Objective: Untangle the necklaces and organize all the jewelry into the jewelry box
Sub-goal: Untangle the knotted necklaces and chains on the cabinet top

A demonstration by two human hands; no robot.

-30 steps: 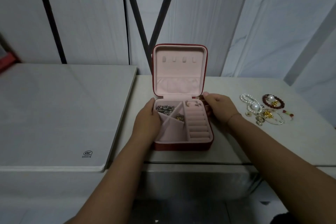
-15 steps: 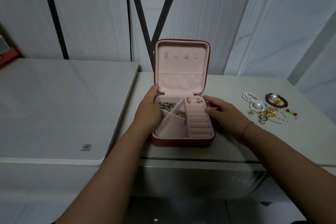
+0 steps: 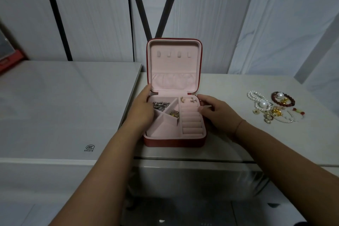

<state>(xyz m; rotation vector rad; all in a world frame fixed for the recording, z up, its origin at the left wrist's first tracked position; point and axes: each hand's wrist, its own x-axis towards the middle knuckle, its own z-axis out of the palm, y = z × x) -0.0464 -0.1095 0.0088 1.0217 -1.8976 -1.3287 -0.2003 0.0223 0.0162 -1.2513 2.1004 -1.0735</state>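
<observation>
A red jewelry box [image 3: 174,142] with pink lining stands open at the table's middle, lid upright. A silver chain [image 3: 161,105] lies in its back-left compartment, a small gold piece [image 3: 173,113] in the centre one, and two small earrings [image 3: 192,100] above the ring rolls. My left hand [image 3: 142,110] grips the box's left wall, thumb up by the hinge. My right hand [image 3: 218,113] holds the right wall with bent fingers. A tangled pile lies to the right: a pearl necklace [image 3: 256,98], a dark red bead bracelet [image 3: 291,102] and gold bits [image 3: 277,113].
A white glass-topped cabinet [image 3: 64,106] adjoins the table on the left, slightly higher. The table's front edge [image 3: 211,159] runs just before the box. A red object [image 3: 11,60] sits at the far left. Draped white sheeting hangs behind.
My right hand slid from the box's back-right corner forward along its right side. My left thumb rose toward the lid hinge. The box stays open in about the same place.
</observation>
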